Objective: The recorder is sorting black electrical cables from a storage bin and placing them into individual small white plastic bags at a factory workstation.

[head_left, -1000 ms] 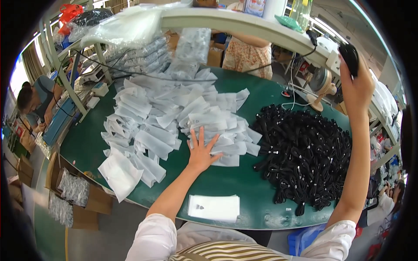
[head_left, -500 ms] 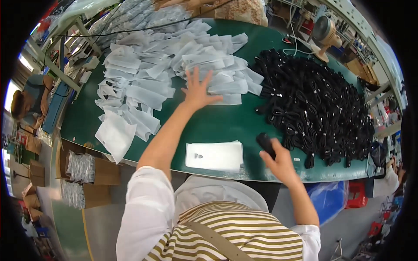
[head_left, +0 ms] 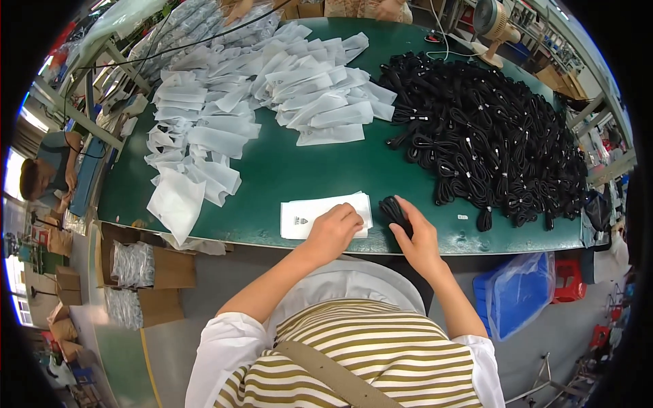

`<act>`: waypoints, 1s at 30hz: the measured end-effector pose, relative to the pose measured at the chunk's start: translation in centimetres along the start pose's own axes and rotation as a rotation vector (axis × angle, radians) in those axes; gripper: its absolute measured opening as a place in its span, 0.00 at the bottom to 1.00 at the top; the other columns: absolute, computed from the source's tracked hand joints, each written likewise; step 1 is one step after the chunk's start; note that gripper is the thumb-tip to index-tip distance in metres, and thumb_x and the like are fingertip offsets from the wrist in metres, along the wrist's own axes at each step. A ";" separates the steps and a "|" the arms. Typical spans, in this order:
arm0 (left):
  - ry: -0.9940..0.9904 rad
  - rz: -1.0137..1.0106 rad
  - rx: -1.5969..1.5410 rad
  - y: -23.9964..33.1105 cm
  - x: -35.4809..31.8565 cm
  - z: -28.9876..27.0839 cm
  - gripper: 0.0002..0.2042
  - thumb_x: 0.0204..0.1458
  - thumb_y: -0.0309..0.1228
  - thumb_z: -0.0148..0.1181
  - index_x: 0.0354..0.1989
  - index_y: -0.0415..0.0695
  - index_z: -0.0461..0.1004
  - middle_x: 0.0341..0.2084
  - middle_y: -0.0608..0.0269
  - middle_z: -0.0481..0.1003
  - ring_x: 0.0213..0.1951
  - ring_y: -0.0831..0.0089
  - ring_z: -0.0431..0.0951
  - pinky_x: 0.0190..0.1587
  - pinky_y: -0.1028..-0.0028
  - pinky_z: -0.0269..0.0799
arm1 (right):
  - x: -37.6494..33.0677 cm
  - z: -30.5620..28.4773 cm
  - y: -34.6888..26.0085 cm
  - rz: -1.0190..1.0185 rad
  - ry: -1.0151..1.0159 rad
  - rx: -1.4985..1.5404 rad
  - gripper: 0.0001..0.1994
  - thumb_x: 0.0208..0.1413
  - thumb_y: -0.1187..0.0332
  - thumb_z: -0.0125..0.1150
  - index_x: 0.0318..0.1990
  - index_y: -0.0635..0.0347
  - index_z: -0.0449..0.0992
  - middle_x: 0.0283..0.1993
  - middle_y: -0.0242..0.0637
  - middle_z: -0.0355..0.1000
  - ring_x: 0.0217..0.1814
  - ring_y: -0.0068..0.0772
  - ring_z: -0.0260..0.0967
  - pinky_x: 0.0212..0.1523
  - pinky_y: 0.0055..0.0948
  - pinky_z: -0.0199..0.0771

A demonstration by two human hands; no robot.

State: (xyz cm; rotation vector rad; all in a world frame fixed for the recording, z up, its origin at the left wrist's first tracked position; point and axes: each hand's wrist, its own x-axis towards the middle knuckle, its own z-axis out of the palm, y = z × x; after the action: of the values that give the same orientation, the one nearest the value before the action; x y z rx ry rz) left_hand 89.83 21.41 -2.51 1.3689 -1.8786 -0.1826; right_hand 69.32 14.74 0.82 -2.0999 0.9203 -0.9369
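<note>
Left hand [head_left: 333, 231] flat with open grip on the small stack of white bags [head_left: 320, 214], pinning it at the near edge of the green tabletop [head_left: 320, 170]; right hand [head_left: 416, 238] closed around a coiled black cable [head_left: 394, 212] just beside it. Beyond: heaped black cables [head_left: 490, 143], scattered white bags [head_left: 258, 88], nothing between

Pouch heap [head_left: 258, 88] left, cable pile [head_left: 490, 143] right, on table [head_left: 326, 170].

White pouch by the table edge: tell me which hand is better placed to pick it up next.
Left. The left hand already rests on the white pouch, while the right hand is occupied holding a black cable bundle beside it.
</note>
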 end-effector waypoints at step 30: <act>0.047 -0.006 -0.219 3.1 3.1 -3.5 0.07 0.43 0.19 0.63 0.30 0.43 0.74 0.37 0.63 0.72 0.41 0.63 0.69 0.45 0.69 0.66 | 1.0 0.3 -0.7 -0.510 0.033 -0.186 0.08 0.57 0.70 0.56 0.28 0.63 0.70 0.25 0.39 0.66 0.21 0.37 0.65 0.24 0.34 0.65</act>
State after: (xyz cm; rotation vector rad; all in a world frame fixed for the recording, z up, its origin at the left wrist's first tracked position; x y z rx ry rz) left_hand 89.52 21.11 3.05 1.2192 -1.7592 -0.3462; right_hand 70.33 14.42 1.56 -2.5481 0.5029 -1.1742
